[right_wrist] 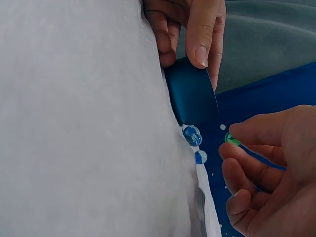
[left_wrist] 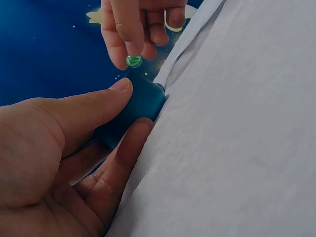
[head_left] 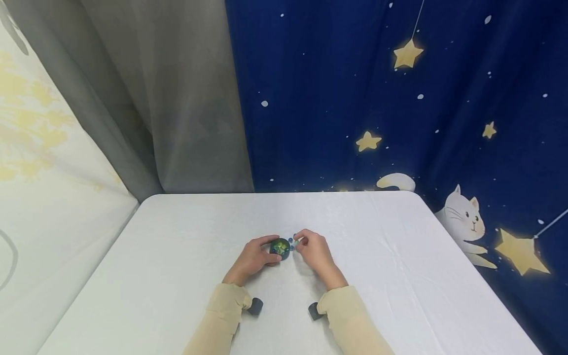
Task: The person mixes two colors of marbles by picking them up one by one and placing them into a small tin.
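Note:
A small dark teal round cup (head_left: 278,240) stands on the white table with green and blue marbles inside. My left hand (head_left: 255,256) grips the cup's side, thumb on the near side and fingers around the far side. To its right, my right hand (head_left: 314,250) pinches a green marble (right_wrist: 232,139) between thumb and forefinger. That marble is apart from the cup. Between the cup and my right hand, several blue marbles (right_wrist: 192,135) lie on the table. In both wrist views, the cup's wall (left_wrist: 143,102) hides what is inside.
The white-covered table (head_left: 177,236) reaches back to a grey curtain (head_left: 195,98) and a dark blue curtain (head_left: 319,98) printed with stars and a white cat. A black wrist device (head_left: 255,306) sits at my left cuff, and another (head_left: 315,311) at my right.

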Available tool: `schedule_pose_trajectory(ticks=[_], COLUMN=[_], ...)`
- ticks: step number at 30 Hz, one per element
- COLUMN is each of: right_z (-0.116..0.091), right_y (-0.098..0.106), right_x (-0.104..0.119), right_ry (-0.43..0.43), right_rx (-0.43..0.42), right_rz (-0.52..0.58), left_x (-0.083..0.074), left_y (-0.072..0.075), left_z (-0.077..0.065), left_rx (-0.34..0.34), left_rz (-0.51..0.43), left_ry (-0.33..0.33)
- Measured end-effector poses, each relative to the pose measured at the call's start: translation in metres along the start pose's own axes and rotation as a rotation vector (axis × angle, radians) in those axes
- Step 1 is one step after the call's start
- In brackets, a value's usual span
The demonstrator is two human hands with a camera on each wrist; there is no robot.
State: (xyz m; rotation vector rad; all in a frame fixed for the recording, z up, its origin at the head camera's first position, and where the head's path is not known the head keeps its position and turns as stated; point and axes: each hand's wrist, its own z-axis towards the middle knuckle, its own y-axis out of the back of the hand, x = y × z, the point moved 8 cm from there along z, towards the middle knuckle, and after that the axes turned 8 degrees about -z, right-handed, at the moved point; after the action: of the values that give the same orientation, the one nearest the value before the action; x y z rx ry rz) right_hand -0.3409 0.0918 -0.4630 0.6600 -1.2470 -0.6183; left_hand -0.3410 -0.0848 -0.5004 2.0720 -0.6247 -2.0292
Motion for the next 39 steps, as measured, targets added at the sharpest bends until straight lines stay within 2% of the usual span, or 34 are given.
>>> schedule_pose_trajectory(ticks=[10, 24, 39], right_z=[0.0, -0.002, -0.003], right_y=[0.005, 0.007, 0.007], right_x=[0.006, 0.021, 0.026], right_ry=[0.025, 0.162, 0.185], right_rx=[-0.043, -0.05, -0.038], right_rz=[0.037, 0.114, 0.143], left_x=[0.0, -0.001, 0.001], left_y=[0.0, 0.0, -0.001], left_z=[0.001, 0.0, 0.002], left_rx=[0.0, 0.001, 0.003], left_rz=[0.003, 0.023, 0.03], left_ry=[-0.016, -0.026, -0.016])
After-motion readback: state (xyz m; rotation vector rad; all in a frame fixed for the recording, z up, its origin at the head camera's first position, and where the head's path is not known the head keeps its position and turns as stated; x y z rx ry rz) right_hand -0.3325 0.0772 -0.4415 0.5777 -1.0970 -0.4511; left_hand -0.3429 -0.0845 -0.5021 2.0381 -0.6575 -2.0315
